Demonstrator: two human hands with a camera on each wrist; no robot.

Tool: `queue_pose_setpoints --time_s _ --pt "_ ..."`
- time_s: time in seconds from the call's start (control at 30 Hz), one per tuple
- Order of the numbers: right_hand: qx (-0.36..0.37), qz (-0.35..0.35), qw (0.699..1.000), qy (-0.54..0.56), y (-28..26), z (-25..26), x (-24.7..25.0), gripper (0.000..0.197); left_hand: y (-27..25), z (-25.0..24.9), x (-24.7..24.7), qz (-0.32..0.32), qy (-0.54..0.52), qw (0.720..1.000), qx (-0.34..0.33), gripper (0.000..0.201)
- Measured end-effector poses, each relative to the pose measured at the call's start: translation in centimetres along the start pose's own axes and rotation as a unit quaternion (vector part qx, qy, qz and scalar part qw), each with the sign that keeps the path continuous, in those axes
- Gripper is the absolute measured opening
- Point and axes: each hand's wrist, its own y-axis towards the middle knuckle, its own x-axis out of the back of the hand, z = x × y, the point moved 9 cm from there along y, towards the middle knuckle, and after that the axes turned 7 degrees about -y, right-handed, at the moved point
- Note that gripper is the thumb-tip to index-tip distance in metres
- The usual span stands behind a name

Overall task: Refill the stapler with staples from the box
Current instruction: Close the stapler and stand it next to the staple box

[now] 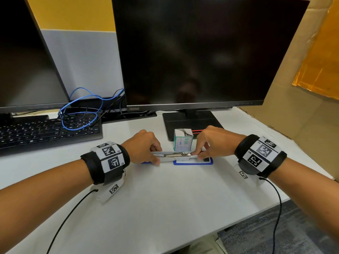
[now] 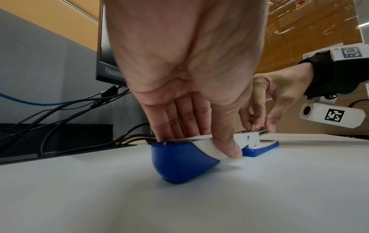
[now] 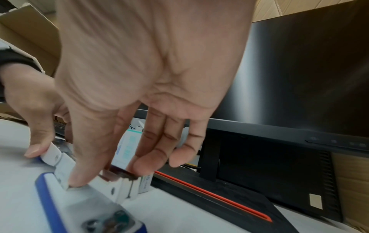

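The stapler (image 1: 174, 156) lies opened flat on the table (image 1: 165, 198), just in front of the upright staple box (image 1: 183, 142), whose top flap is open. The left hand (image 1: 145, 146) grips the stapler's blue-and-white top half at its left end: the fingers (image 2: 179, 119) lie behind it and the thumb presses its near side. The right hand (image 1: 213, 143) is over the metal staple channel at the stapler's right part, thumb and fingers (image 3: 151, 159) curled and pinching at that channel; whether staples sit between them cannot be told. The blue base (image 3: 46, 198) rests on the table under the right hand.
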Motion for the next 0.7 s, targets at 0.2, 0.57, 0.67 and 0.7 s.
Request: queue_pose_setpoints --time_s 0.2,0.57,0.67,0.7 --pt "-0.014 -0.009 0.999 0.035 -1.1 -0.9 0.1 0.03 -0.2 0.0 0.1 0.006 -0.012 1.0 -0.004 0.039" --pt "-0.03 -0.017 0.998 0.053 -1.1 -1.4 -0.7 0.031 -1.4 1.6 1.0 0.023 0.081 0.996 0.022 0.032" --pt "-0.012 -0.012 0.998 0.054 -1.0 -0.3 -0.9 0.033 -2.1 1.8 1.1 0.059 0.113 0.992 0.028 0.031" --pt "-0.005 -0.011 0.999 0.053 -1.0 0.2 -0.9 0.033 -2.3 1.9 1.3 0.073 0.116 0.99 0.031 0.03"
